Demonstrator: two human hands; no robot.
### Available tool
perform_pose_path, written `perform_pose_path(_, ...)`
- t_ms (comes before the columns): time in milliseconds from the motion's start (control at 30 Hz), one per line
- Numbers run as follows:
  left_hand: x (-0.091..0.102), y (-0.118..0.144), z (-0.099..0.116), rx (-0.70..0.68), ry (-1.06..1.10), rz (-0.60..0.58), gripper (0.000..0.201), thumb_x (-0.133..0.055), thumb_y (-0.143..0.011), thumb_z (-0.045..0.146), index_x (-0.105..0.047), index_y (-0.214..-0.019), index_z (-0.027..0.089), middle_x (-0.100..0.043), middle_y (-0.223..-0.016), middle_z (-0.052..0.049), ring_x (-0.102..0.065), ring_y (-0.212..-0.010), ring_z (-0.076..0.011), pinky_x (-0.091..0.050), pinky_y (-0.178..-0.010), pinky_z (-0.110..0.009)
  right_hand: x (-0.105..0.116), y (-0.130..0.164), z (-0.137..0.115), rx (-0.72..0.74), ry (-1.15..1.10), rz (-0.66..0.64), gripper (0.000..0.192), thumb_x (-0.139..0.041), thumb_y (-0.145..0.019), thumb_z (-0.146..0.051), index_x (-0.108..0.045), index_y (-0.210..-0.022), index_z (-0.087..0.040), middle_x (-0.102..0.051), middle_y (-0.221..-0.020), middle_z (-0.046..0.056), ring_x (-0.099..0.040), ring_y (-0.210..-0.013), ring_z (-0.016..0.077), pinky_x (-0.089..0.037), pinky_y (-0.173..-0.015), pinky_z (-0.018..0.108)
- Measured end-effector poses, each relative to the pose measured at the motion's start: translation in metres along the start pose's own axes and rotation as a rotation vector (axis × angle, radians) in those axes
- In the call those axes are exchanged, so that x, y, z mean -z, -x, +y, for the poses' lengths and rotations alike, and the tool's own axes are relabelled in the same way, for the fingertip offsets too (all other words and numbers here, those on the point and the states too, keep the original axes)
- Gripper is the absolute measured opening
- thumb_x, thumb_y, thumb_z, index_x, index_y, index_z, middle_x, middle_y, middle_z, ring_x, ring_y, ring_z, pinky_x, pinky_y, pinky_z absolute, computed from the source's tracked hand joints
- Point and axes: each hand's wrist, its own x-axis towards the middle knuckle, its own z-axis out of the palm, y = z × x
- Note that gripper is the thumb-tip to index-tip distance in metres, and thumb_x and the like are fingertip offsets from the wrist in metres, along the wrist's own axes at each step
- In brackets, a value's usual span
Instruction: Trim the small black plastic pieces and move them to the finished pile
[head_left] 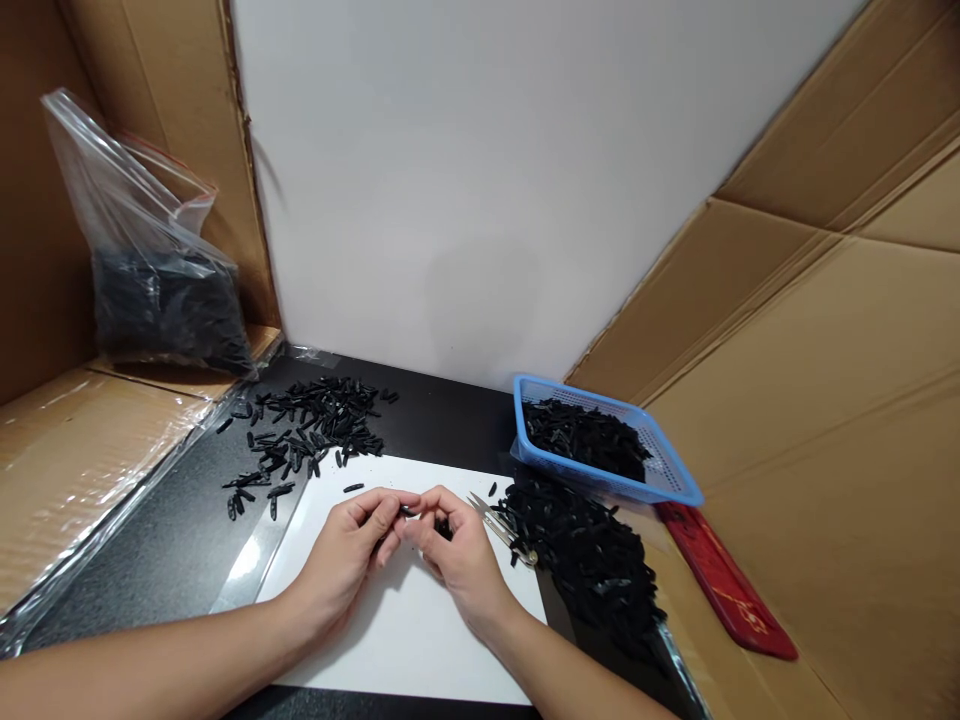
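Observation:
My left hand (356, 540) and my right hand (454, 550) meet over a white sheet (405, 630). Between their fingertips is a small black oblong piece (407, 511), mostly covered by the fingers. The left thumb and forefinger pinch one end, and the right fingers close on the other. Something black (444, 529) also shows inside the curled right fingers; its shape is hidden. Just right of that hand lies a pair of small metal snips (499, 525), blades toward the hand. A single black piece (353, 488) rests on the sheet beyond the left hand.
Loose black pieces (322, 420) are scattered at the back left. A denser dark heap (592, 560) lies at right, below a blue basket (600, 470) holding more. A zip bag (169, 300) of dark pieces stands left. A red flat object (731, 590) lies by the cardboard wall (847, 420).

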Motion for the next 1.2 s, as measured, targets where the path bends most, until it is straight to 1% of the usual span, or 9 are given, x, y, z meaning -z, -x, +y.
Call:
perform_pose_path(100,0.001,0.0,0.001,0.008,-0.014,-0.029,0.035,-0.073,-0.072,0.047,-0.075,-0.085,0.015,-0.047,-0.049,0.005,-0.03,-0.046,-0.008,-0.02,-0.046,-0.022,0.0,0.0,0.001,0.013,-0.032,0.042,0.028,-0.074,-0.074,-0.041,-0.058,-0.071,-0.018,-0.044,-0.056,-0.008,-0.025,-0.039,0.0039,-0.013,-0.035,0.02)
perform_pose_path(300,0.001,0.001,0.002,-0.009,-0.039,-0.05,0.029,-0.072,-0.074,0.041,-0.074,-0.092,0.018,-0.053,-0.055,0.004,-0.033,-0.046,-0.0083,-0.02,-0.046,-0.022,0.0,0.0,-0.005,-0.004,-0.107,0.061,0.028,-0.075,-0.071,-0.039,-0.056,-0.073,-0.019,-0.042,-0.053,-0.01,-0.023,-0.037,0.003,-0.012,-0.035,0.018)
perform_pose_path(500,0.0,0.002,0.004,-0.056,-0.133,-0.08,0.024,-0.069,-0.076,0.041,-0.07,-0.082,0.018,-0.053,-0.057,0.004,-0.036,-0.048,-0.0091,-0.025,-0.049,-0.023,0.002,-0.001,-0.007,-0.077,-0.148,-0.029,0.031,-0.072,-0.074,-0.045,-0.056,-0.074,-0.018,-0.045,-0.046,-0.009,-0.016,-0.037,0.0028,-0.01,-0.036,0.017)
perform_pose_path(567,0.0,0.002,0.003,-0.077,-0.166,-0.083,0.023,-0.068,-0.078,0.041,-0.069,-0.082,0.018,-0.052,-0.057,0.005,-0.036,-0.048,-0.009,-0.026,-0.049,-0.023,0.001,-0.001,-0.007,-0.079,-0.138,-0.037,0.031,-0.073,-0.073,-0.044,-0.057,-0.073,-0.017,-0.05,-0.049,-0.007,-0.018,-0.036,0.0026,-0.01,-0.035,0.018)
perform_pose_path(667,0.001,0.002,0.0,-0.082,-0.147,-0.09,0.025,-0.067,-0.079,0.042,-0.065,-0.093,0.021,-0.055,-0.06,0.005,-0.037,-0.049,-0.009,-0.025,-0.049,-0.022,0.0,-0.001,-0.007,-0.063,-0.124,-0.002,0.029,-0.077,-0.07,-0.041,-0.061,-0.072,-0.016,-0.054,-0.053,-0.005,-0.023,-0.037,0.0032,-0.011,-0.035,0.018)
perform_pose_path(833,-0.001,0.004,0.001,-0.021,-0.037,-0.07,0.027,-0.058,-0.085,0.046,-0.062,-0.093,0.021,-0.055,-0.061,0.004,-0.034,-0.048,-0.0089,-0.023,-0.048,-0.022,0.001,-0.002,-0.009,-0.069,-0.192,0.061,0.029,-0.08,-0.067,-0.041,-0.07,-0.075,-0.015,-0.04,-0.047,-0.009,-0.019,-0.039,0.0027,-0.01,-0.038,0.019)
perform_pose_path(1000,-0.003,0.006,0.005,0.076,0.025,-0.045,0.022,-0.056,-0.085,0.036,-0.064,-0.096,0.019,-0.057,-0.065,0.001,-0.037,-0.052,-0.01,-0.023,-0.048,-0.022,0.003,-0.002,-0.009,-0.065,-0.201,0.077,0.03,-0.079,-0.067,-0.042,-0.073,-0.076,-0.014,-0.038,-0.048,-0.008,-0.017,-0.041,0.0027,-0.009,-0.039,0.021)
perform_pose_path(1100,-0.002,0.005,0.002,0.053,0.008,-0.067,0.022,-0.06,-0.083,0.034,-0.063,-0.1,0.019,-0.055,-0.061,0.004,-0.035,-0.051,-0.0094,-0.024,-0.05,-0.021,0.003,-0.003,-0.01,-0.056,-0.195,0.071,0.031,-0.079,-0.067,-0.042,-0.074,-0.078,-0.014,-0.036,-0.047,-0.008,-0.017,-0.041,0.0031,-0.008,-0.039,0.021)
perform_pose_path(1200,0.0,0.003,-0.001,0.007,-0.004,-0.075,0.023,-0.061,-0.083,0.038,-0.059,-0.097,0.02,-0.06,-0.065,0.003,-0.032,-0.05,-0.0083,-0.023,-0.049,-0.021,0.002,-0.003,-0.011,-0.058,-0.208,0.071,0.032,-0.08,-0.066,-0.041,-0.075,-0.084,-0.015,-0.036,-0.046,-0.009,-0.017,-0.041,0.0032,-0.008,-0.039,0.021)
